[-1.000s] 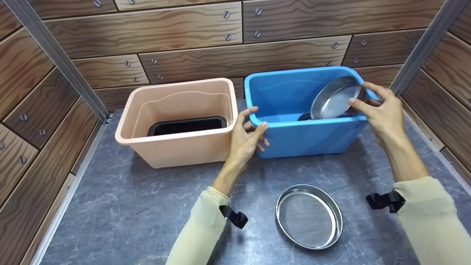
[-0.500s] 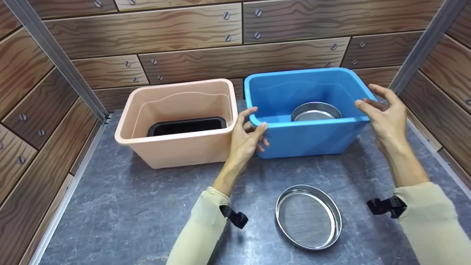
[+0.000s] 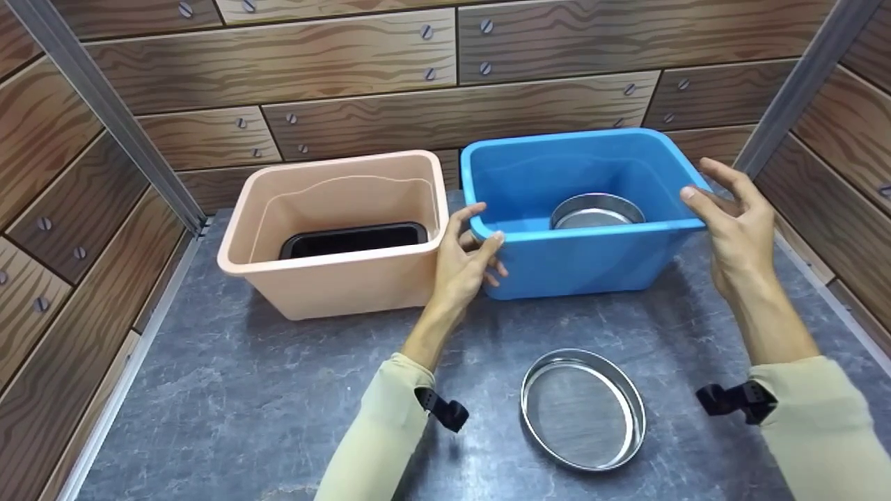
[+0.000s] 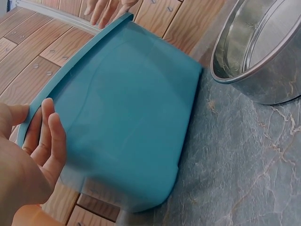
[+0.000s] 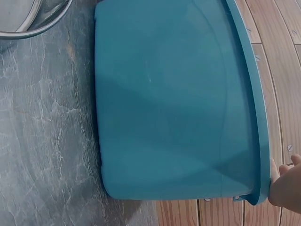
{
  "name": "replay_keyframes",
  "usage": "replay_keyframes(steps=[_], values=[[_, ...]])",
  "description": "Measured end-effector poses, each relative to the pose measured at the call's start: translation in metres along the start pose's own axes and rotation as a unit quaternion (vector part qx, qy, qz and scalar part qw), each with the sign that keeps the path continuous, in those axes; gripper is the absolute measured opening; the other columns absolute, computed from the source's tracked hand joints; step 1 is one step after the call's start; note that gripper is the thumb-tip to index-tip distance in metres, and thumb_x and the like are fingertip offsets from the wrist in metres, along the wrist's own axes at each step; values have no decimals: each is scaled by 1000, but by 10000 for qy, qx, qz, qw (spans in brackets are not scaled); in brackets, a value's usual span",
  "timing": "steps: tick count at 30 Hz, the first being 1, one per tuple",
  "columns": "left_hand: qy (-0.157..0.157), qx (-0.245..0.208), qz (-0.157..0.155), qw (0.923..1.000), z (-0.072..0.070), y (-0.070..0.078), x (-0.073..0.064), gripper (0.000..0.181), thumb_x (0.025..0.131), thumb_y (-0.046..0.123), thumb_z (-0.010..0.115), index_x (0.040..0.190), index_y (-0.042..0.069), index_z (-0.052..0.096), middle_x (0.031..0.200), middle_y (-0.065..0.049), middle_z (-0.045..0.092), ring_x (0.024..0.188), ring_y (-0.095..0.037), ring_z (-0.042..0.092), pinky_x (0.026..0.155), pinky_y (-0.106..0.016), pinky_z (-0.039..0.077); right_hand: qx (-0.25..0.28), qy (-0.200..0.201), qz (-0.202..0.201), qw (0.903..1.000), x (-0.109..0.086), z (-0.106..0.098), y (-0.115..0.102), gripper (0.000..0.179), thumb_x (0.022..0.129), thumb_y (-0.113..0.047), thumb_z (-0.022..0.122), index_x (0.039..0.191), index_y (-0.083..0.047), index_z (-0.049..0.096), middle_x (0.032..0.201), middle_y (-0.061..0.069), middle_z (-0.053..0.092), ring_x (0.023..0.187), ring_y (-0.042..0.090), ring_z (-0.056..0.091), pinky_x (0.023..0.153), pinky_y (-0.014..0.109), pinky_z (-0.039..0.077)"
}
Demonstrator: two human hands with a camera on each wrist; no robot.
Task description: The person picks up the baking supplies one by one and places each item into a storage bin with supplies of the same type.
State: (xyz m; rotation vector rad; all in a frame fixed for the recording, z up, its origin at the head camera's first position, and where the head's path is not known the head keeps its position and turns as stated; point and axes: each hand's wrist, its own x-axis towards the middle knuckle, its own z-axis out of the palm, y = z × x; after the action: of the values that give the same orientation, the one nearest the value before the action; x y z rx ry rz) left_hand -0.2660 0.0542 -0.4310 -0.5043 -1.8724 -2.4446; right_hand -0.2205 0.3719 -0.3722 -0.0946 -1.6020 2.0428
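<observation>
A blue plastic bin [image 3: 571,261] stands in the back right. My left hand [image 3: 463,261] grips its near left corner, thumb and fingers on either side of the rim, also plain in the left wrist view. At the opposite corner my right hand [image 3: 739,223] holds the rim, its thumb over the inner edge and fingers outside. One round metal sieve [image 3: 598,203] lies inside the bin, its lower part hidden by the front wall. Another sieve [image 3: 583,410], with a mesh bottom, lies on the grey tabletop [image 3: 278,403] in front.
Left of the blue bin stands a peach-coloured bin [image 3: 348,285], close beside it. Inside that one is a black rectangular tray or pan [image 3: 355,239]. Wood-patterned panels [image 3: 348,56] wall in the back and both sides.
The right hand has let go of the tilted sieve, which now lies flat in the blue bin. The right hand has moved slightly down and right to the bin's rim; the left stays put.
</observation>
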Motion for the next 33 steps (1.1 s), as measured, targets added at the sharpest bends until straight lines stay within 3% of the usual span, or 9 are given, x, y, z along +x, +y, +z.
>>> replay_keyframes(steps=[8,16,24,33], values=[[-8,65,-33,10000,-1,-1,0,52,100,8,70,147,9,48,82,-13,65,52,-15,64,41,-28,52,898,4,-181,9958,-9,-2,0,47,90,8,75,136,3,64,137,9,56,103,21,66,95,22,58],[-36,29,-5,10000,-1,0,1,53,100,9,69,148,8,47,83,-13,64,53,-15,64,41,-27,51,1479,-15,-293,9886,-23,-5,-1,45,93,12,69,136,8,60,142,16,49,114,28,64,101,30,58],[-37,-1,-25,10000,-2,0,1,52,100,8,69,148,10,48,83,-12,64,53,-15,64,41,-27,51,1684,307,-421,9843,-42,-11,2,42,93,15,66,134,11,61,140,20,52,106,28,64,94,29,60],[-62,31,-18,10000,-2,-1,0,54,100,9,69,149,10,46,84,-15,64,54,-15,64,40,-27,51,1498,114,-316,9881,-63,-18,9,40,96,14,61,135,8,60,141,22,50,106,27,65,97,31,58]])
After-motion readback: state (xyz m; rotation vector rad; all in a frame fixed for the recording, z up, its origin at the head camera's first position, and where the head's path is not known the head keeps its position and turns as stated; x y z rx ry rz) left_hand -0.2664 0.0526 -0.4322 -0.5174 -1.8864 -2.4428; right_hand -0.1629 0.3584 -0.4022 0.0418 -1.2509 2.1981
